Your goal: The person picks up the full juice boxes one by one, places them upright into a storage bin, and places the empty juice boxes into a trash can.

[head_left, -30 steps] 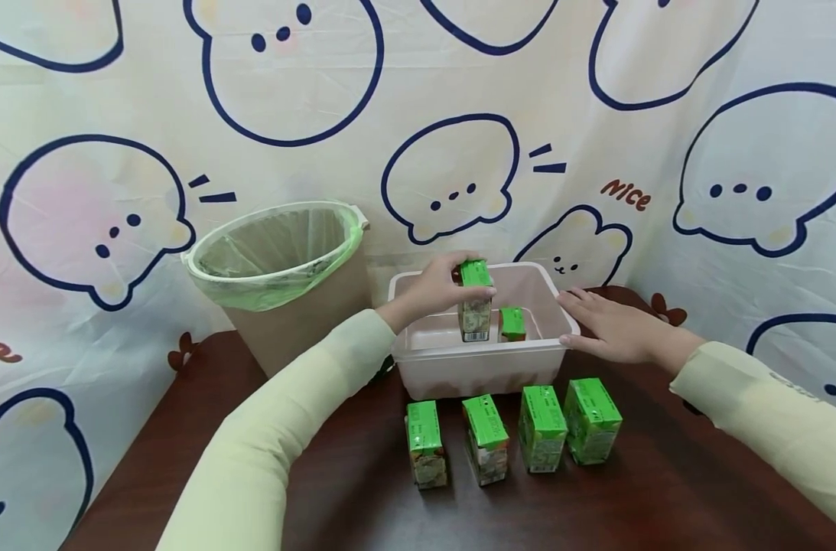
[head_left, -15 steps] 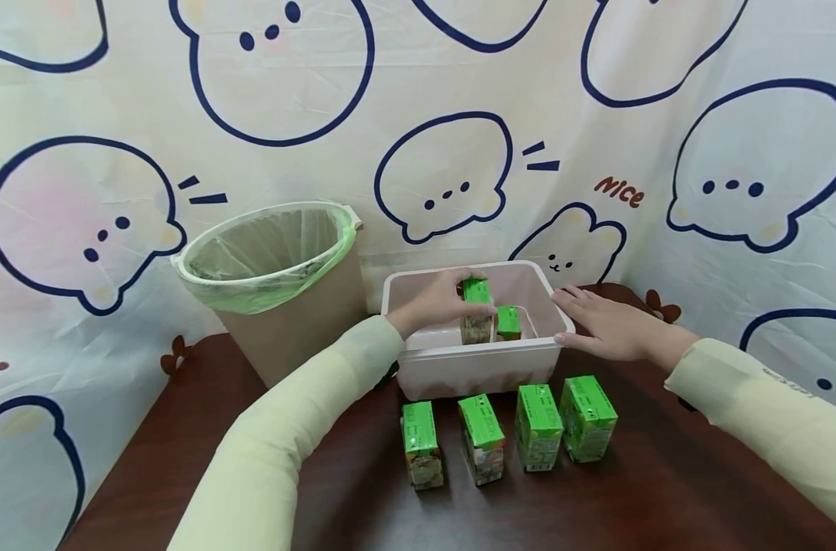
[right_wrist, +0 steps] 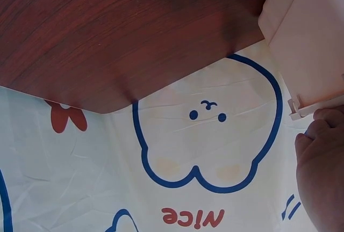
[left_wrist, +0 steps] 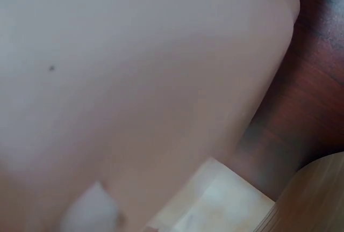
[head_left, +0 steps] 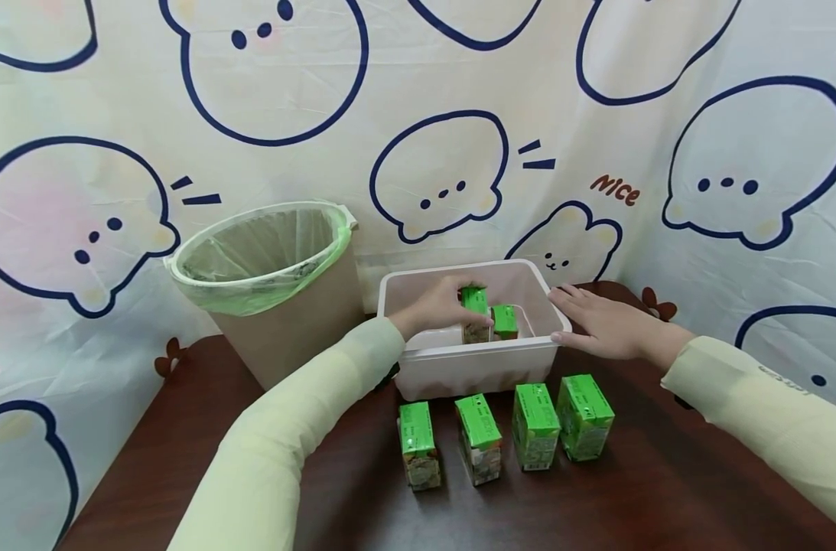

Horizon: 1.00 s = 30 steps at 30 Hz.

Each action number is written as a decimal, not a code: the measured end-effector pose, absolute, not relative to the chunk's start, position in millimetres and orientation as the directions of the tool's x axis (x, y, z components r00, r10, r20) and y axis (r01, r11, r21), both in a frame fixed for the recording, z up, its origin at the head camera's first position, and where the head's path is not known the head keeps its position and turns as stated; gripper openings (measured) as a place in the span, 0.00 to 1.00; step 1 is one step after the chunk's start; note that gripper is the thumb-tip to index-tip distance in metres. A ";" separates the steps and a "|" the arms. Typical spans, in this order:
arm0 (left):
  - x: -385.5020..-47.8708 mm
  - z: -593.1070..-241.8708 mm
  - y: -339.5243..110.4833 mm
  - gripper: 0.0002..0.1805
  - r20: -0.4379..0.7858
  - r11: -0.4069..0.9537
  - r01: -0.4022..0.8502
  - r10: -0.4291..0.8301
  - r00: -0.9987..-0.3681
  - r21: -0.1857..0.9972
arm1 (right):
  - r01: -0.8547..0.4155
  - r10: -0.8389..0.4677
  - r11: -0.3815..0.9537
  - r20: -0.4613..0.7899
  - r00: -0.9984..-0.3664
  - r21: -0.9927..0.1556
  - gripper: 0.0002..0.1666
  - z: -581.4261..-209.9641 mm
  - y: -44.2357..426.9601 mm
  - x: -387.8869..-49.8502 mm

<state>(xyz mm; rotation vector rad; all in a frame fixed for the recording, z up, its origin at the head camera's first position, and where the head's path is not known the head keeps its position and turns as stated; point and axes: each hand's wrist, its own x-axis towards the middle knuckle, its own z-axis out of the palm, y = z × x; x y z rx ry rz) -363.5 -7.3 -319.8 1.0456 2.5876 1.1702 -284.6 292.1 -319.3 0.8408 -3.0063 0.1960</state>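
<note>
In the head view my left hand (head_left: 434, 308) grips a small green-topped drink carton (head_left: 475, 298) between thumb and fingers, down inside a pale pink plastic basin (head_left: 476, 376). A second green-topped carton (head_left: 505, 316) stands in the basin just to its right. Part of the held carton is hidden by the hand and the front wall. My right hand (head_left: 600, 321) rests on the basin's right rim with its fingers extended. The right wrist view shows that hand (right_wrist: 323, 170) against the rim of the basin (right_wrist: 314, 33). A blurred pale surface fills most of the left wrist view.
Several matching cartons, among them the leftmost (head_left: 419, 444) and the rightmost (head_left: 586, 417), stand in a row before the basin on the dark wooden table (head_left: 514, 516). A bin with a green liner (head_left: 280, 287) stands left of the basin. A printed curtain (head_left: 307, 184) hangs behind.
My left hand has lowered the carton deeper into the basin, beside the other carton. The right hand has stayed on the rim. The head view has shifted slightly.
</note>
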 end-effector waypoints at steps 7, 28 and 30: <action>-366.1 -324.0 -6.4 0.36 0.144 0.499 0.545 0.634 -0.760 0.674 | -0.522 -0.521 0.845 0.048 -0.852 -0.116 0.50 -319.2 291.9 -285.0; -372.5 -333.5 -0.4 0.34 0.102 0.551 0.571 0.659 -0.745 0.609 | -0.516 -0.515 0.848 0.043 -0.856 -0.119 0.51 -322.3 293.6 -286.3; -373.1 -333.5 -0.1 0.33 0.096 0.558 0.570 0.659 -0.746 0.603 | -0.516 -0.515 0.848 0.041 -0.856 -0.119 0.50 -321.1 293.4 -285.9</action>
